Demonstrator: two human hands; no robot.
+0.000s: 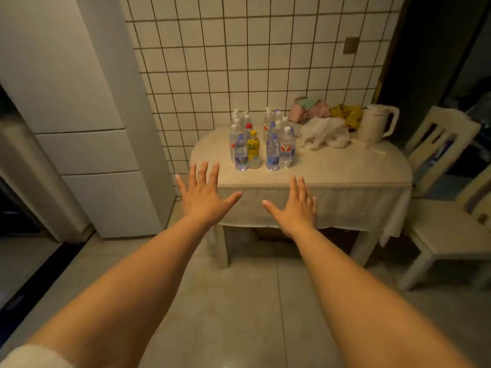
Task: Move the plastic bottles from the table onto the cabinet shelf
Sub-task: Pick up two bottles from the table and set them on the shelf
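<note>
Two tight clusters of clear plastic bottles point(261, 139) with white, blue and red caps, standing upright near the back-left of the rounded worktop point(345, 168) draped in a pale cloth, close to the white tiled wall point(265, 62). One yellow-labelled bottle with a yellow cap point(253, 150) at the front of the left bunch, touching its neighbours. None moved yet, going by the crowd there.

Both hands out in front, palms down, short of the worktop's near edge. Left hand point(203, 193) fingers spread wide, grip holding nothing. Right hand point(297, 207) fingers straight and closer together, also empty.

Off to the right: crumpled white plastic bag point(324, 134), some pink and yellow cloth bundles point(329, 111), cream electric kettle point(374, 124). Pale wooden chair point(438, 221) beside the worktop, tall white appliance point(87, 128) on the left. No cabinet shelf in sight from here, so can't tell how far the carry is.

Biggest risk, probably: bottles packed so close that reaching for one in the back knocks the front ones over, domino style. Also thin plastic, likely to crumple or slip if several get grabbed at once. Safer to start with the front row.
</note>
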